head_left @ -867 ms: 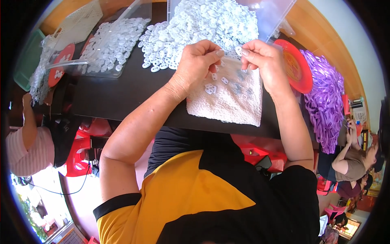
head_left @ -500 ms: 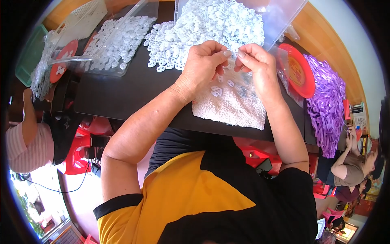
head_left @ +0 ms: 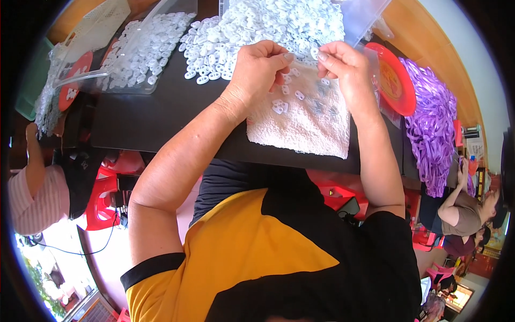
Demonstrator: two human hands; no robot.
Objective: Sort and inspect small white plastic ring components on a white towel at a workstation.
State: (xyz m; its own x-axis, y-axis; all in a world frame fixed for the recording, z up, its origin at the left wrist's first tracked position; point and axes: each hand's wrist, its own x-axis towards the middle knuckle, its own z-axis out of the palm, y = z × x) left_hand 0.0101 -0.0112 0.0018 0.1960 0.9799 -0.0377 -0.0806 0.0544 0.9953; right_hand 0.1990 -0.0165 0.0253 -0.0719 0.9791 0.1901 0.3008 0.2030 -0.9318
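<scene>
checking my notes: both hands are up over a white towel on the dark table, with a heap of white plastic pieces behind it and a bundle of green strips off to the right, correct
Not quite: the bundle of strips at the right is purple, not green, as the head view shows. The rest holds: the left hand and right hand are over the white towel on the dark table, with the heap of white plastic pieces behind.

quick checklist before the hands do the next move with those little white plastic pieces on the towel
1. Left hand over the white towel, fingertips pinched together: ok.
2. Right hand level with it, fingertips facing the left: ok.
3. What sits between the two sets of fingertips: cannot tell, too small.
4. Loose white pieces lying on the towel within reach: ok.
5. Big heap of white pieces just behind the hands on the dark table: ok.
6. Towel lying flat, near edge close to the table edge: ok.
</scene>
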